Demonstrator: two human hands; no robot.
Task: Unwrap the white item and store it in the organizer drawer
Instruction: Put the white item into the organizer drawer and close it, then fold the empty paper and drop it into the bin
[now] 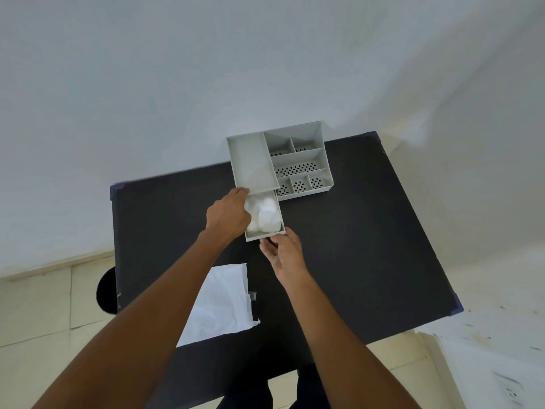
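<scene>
The organizer (298,156) looks like matt light-grey plastic with smooth walls, and its compartment floors are perforated with small dark holes. Its drawer (265,234) has the same dull plastic finish. The white item (268,216) inside looks soft and slightly crumpled, like cloth or tissue; which one cannot be told. The wrapper (219,305) on the bench (368,246) is thin, white and creased, with a faint sheen. The bench top is matt black and smooth. The floor (38,308) is pale, glossy tile.
</scene>
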